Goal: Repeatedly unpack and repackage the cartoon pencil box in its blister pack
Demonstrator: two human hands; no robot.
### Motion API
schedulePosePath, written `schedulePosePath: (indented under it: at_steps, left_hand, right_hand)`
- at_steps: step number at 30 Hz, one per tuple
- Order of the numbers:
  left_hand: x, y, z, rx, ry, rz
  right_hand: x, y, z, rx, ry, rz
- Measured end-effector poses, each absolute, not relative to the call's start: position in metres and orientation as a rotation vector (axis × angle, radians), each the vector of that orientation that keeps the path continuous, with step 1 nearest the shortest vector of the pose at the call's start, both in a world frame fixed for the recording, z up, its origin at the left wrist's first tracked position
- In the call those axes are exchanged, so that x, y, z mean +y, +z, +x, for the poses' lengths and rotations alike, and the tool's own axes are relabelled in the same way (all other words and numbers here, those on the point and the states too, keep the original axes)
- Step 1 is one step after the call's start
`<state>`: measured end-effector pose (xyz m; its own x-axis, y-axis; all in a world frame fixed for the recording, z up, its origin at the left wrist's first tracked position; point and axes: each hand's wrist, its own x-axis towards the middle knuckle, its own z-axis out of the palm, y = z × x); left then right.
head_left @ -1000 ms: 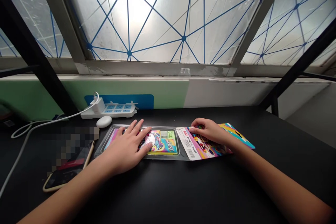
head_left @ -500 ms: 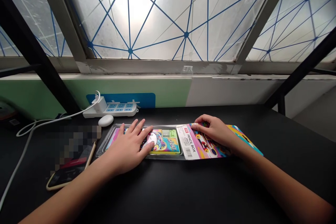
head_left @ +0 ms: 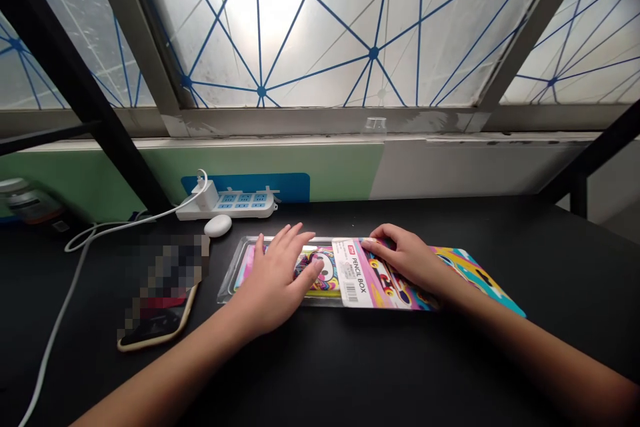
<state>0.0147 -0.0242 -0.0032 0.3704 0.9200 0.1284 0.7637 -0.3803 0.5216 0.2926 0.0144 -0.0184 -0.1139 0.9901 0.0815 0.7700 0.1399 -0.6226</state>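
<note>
Pencil box (head_left: pixel 330 290), brightly printed, is laid flat in a clear plastic tray (head_left: pixel 226 287) on the black table (head_left: pixel 350 367), with its right end hidden by a printed card (head_left: pixel 353 280). At the far left, a jar (head_left: pixel 23 203) with a pale lid is seen near the wall, partly in shadow. A white cable (head_left: pixel 55 340) is looped over the table and led to a plug (head_left: pixel 205 197) seated in a white power strip (head_left: pixel 245 208). In front of the cable's upper run, a phone (head_left: pixel 157 327) with a pale edge is placed, its upper part obscured by pixelation. A small white oval object (head_left: pixel 218 225) is set just in front of the power strip. Next, the tray and the middle of the box are covered from view by the left hand (head_left: pixel 277 283), palm down; its fingers are spread and slightly bent, with nothing gripped, and whether the box is touched by them cannot be told. To the right, the white strip of the card, marked PENCIL BOX above a barcode, is laid across the box. The card's far edge is pinched between the thumb and bent index finger of the right hand (head_left: pixel 407 259); its other fingertips are hidden. Beyond that wrist, the card's yellow and teal end is crossed by the forearm.
</note>
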Motion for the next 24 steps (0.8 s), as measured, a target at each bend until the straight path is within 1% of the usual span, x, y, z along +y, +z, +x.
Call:
schedulePosePath:
  at_steps: [5,7,10,13,16,20,24]
  left_hand:
    - [-0.016,0.01,-0.001,1.349,0.918,1.993]
    - [-0.006,0.008,-0.009,1.366,1.047,1.926]
    - [0.009,-0.003,-0.013,1.354,1.211,1.677]
    - [0.014,-0.017,-0.009,1.272,1.272,1.456]
    - [0.01,-0.024,-0.003,1.227,1.304,1.478]
    - [0.006,-0.026,-0.001,1.216,1.357,1.56]
    - [0.008,-0.026,-0.004,1.139,1.362,1.512]
  right_hand:
    - [0.022,-0.014,0.315,-1.969,0.732,-1.722]
    - [0.024,-0.01,0.326,-1.978,0.78,-1.731]
    - [0.026,-0.004,0.343,-2.004,0.803,-1.735]
    - [0.027,-0.002,0.355,-2.079,0.826,-1.743]
    - [0.025,-0.003,0.352,-2.12,0.813,-1.732]
    - [0.022,-0.001,0.325,-2.177,0.698,-1.678]
    - [0.024,0.004,0.281,-2.365,0.543,-1.633]
